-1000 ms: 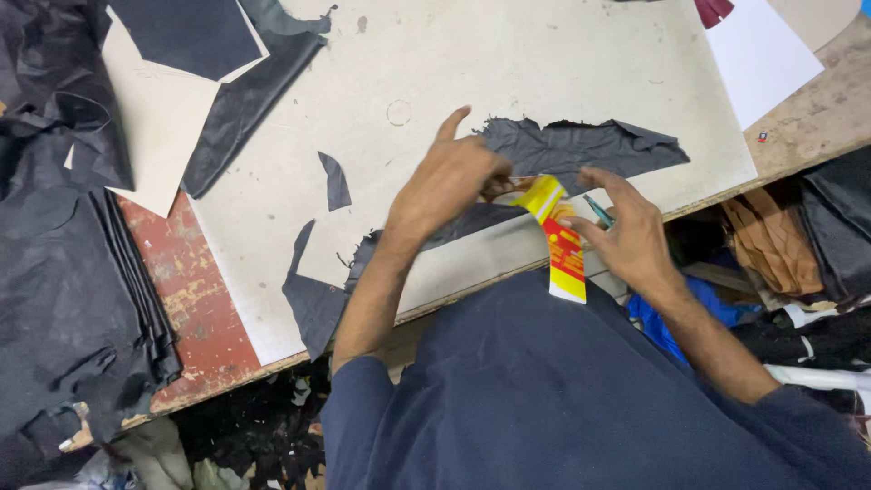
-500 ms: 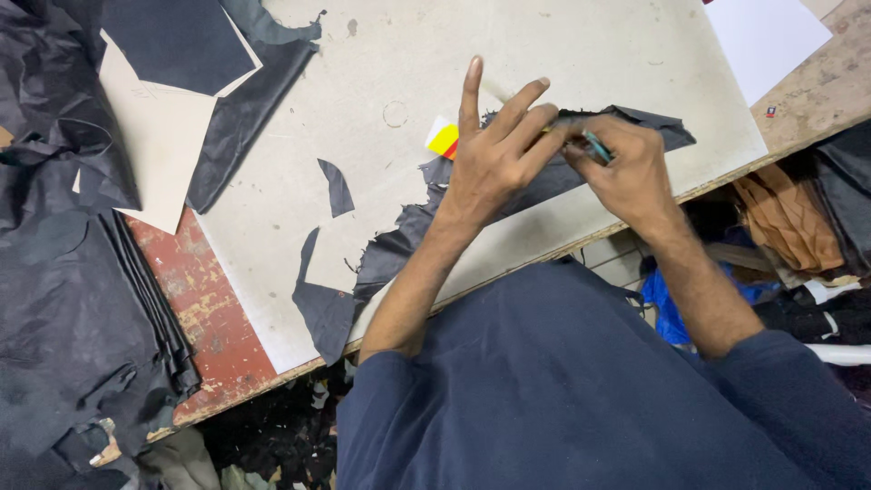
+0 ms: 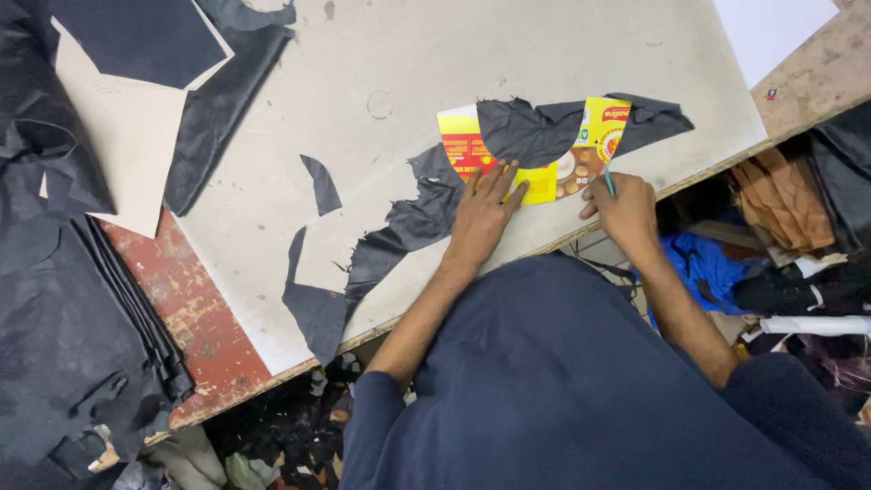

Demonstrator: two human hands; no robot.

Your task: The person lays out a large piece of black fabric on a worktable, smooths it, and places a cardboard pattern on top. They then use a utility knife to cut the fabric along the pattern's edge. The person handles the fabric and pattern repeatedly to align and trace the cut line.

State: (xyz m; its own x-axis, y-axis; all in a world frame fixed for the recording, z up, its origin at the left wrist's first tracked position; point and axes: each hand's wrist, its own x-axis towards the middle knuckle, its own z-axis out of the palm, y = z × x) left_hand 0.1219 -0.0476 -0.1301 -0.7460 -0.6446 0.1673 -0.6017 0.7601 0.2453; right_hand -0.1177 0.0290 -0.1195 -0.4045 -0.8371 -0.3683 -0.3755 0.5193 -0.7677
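Cardboard template (image 3: 544, 172) lies on black fabric scrap (image 3: 526, 132), mid tabletop (image 3: 363, 54). Left hand (image 3: 481, 213) flat w/ fingers spread, pinning it; right hand (image 3: 626, 204) pinches pen (image 3: 608, 179) at edge. Risk: template could slip if pressure eases, skewing line.

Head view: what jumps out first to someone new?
The bright yellow and red curved card template, lying on a ragged piece of dark material on the pale cutting board, centre right. The left hand lies flat on its lower edge, while the right hand holds a thin pen-like tool at its right end. Dark stacked sheets fill the left side.
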